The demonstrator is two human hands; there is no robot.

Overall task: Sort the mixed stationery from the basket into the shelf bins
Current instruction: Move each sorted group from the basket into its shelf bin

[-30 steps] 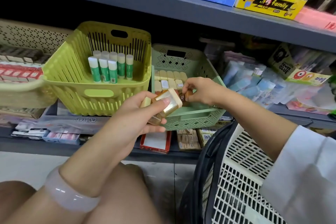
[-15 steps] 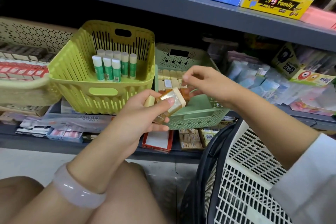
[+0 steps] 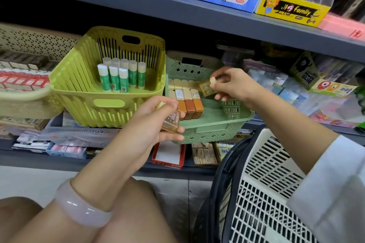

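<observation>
My left hand (image 3: 152, 122) grips a small amber correction tape (image 3: 171, 122) just in front of the pale green bin (image 3: 213, 126). Over that bin's right side, my right hand (image 3: 231, 85) pinches a second amber correction tape (image 3: 207, 87), tilted, above the rows of cream and brown tapes (image 3: 185, 94) standing inside. The white slatted basket (image 3: 262, 183) with a dark rim stands at the lower right, under my right forearm; its contents are hidden.
A yellow-green bin (image 3: 83, 92) with several green glue sticks (image 3: 122, 77) sits left of the green one. A beige bin (image 3: 23, 102) is at far left. The grey shelf above (image 3: 177, 12) carries display boxes. Packs lie on the lower shelf.
My right hand has risen from the bin's front to above its right side, now with a tape in its fingers. My left hand has turned its tape and dropped slightly.
</observation>
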